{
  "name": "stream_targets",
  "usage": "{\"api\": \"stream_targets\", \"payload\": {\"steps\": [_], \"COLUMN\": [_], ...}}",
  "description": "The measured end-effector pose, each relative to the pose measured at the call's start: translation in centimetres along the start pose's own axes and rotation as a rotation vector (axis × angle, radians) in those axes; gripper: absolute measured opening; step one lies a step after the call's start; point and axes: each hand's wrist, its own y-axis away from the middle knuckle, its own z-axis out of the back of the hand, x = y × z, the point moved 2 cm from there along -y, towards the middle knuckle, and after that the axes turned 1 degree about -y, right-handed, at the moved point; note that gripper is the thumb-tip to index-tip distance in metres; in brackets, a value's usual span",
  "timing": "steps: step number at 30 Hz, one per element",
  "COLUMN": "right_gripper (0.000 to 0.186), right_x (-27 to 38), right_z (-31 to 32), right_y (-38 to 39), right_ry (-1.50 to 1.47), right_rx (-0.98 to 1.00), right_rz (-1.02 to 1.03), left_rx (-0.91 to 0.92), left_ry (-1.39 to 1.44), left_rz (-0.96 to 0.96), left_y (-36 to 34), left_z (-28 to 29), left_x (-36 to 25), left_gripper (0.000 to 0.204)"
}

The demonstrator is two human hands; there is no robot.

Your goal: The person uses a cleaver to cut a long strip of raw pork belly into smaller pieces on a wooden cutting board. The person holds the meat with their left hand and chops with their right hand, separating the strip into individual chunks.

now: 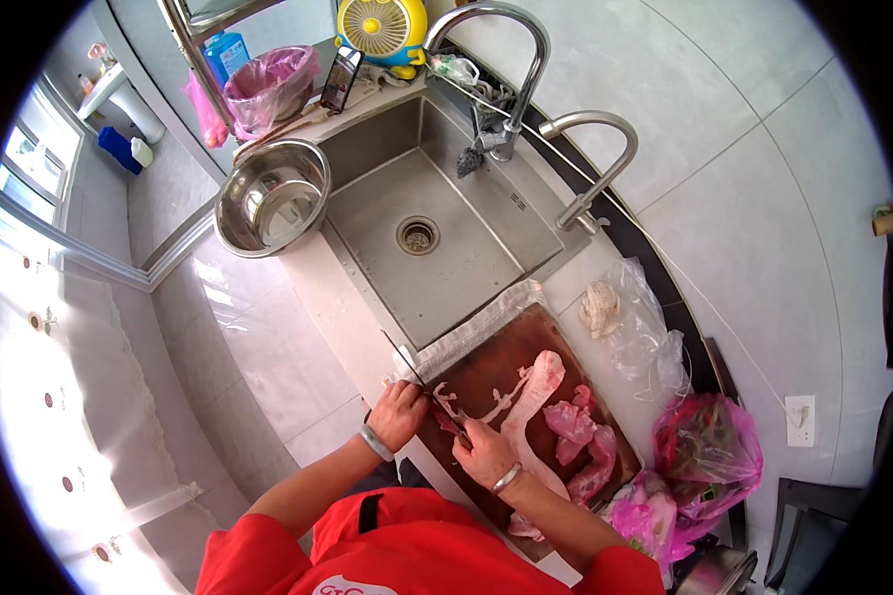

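Note:
My right hand (pixel 488 454) is closed round the dark handle of a knife (pixel 453 420) over the near left part of a brown cutting board (pixel 476 369). A thin dark line runs up-left from there past my left hand, probably its blade. My left hand (pixel 397 414) is at the board's left edge, its fingers curled together; what they pinch is hidden. Between the hands lies a small piece of red raw meat (pixel 444 418). A long pale piece of raw meat (pixel 532 407) stretches across the board, with thin pale strips beside it. Pinker pieces of meat (pixel 573 424) lie to its right.
Beyond the board is a steel sink (pixel 456 238) with two curved taps (pixel 620 149). A steel bowl (pixel 273 198) stands at its left. A folded cloth (pixel 466 332) lies along the board's far edge. Clear plastic (pixel 640 327) and pink bags (pixel 709 461) are at right.

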Motion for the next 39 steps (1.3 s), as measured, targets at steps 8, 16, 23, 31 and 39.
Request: {"api": "stream_targets", "payload": {"steps": [8, 16, 23, 31, 39], "right_gripper": [0.014, 0.019, 0.023, 0.024, 0.036], "right_x": [-1.3, -1.2, 0.1, 0.3, 0.8], "right_z": [0.0, -0.2, -0.2, -0.5, -2.0], "right_y": [-0.2, -0.2, -0.6, -1.1, -2.4], "right_ry": [0.035, 0.137, 0.191, 0.182, 0.197], "right_rx": [0.091, 0.204, 0.29, 0.319, 0.312], "right_rz": [0.037, 0.043, -0.033, -0.061, -0.117], "left_rx": [-0.056, -0.158, -0.169, -0.19, -0.15], "left_ry": [0.005, 0.13, 0.121, 0.092, 0.133], "left_rz": [0.129, 0.054, 0.016, -0.001, 0.014], "left_y": [1.1, 1.8, 1.6, 1.3, 1.4], "left_z": [0.2, 0.1, -0.6, -1.3, -1.5], "left_x": [-1.5, -2.4, -2.6, -2.4, -2.6], "left_gripper": [0.017, 0.011, 0.019, 0.012, 0.022]}}
